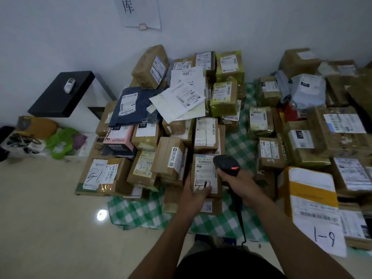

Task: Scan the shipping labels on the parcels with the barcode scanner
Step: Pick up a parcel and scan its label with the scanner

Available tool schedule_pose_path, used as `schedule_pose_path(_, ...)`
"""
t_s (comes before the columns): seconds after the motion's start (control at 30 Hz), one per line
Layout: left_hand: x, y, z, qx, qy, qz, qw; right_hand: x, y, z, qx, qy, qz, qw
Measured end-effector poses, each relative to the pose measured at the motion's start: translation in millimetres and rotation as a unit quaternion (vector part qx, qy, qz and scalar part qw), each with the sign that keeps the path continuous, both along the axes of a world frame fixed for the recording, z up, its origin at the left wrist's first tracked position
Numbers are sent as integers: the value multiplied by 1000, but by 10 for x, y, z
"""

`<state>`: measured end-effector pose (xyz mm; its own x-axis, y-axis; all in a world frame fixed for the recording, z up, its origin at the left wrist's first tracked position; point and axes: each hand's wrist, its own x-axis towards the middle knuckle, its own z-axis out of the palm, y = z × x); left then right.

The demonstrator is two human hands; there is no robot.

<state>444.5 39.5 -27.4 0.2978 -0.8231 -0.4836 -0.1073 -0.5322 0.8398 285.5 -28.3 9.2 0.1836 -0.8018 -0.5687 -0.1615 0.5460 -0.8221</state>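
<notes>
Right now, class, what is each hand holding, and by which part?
The right hand grips the black barcode scanner by its handle. The left hand holds a small cardboard parcel by its near end.

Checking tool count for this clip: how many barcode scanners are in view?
1. The black barcode scanner is gripped by the right hand, aimed at the parcel that the left hand holds, front centre. Others may be hidden.
</notes>
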Motion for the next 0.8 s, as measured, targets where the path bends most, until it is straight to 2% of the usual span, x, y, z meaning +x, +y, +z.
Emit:
schedule_pose_path(0.23, -25, 217, 232, -58, 71, -13, 996, -184, 61, 102, -57, -24, 7, 998)
schedule_pose_path(0.5, -22, -172, 557, -176, -5, -110, 978, -403, -108, 476, -151, -58, -5, 987)
schedule_pose_path(0.67, -131, -722, 650, -219, -130, -121, 959, -617, -278, 708, -182, -47, -69, 980)
schedule_pose_path(0.8, -282, -1182, 712, -242, -159, -128, 949, -774, -353, 795, -204, -19, -90, 975)
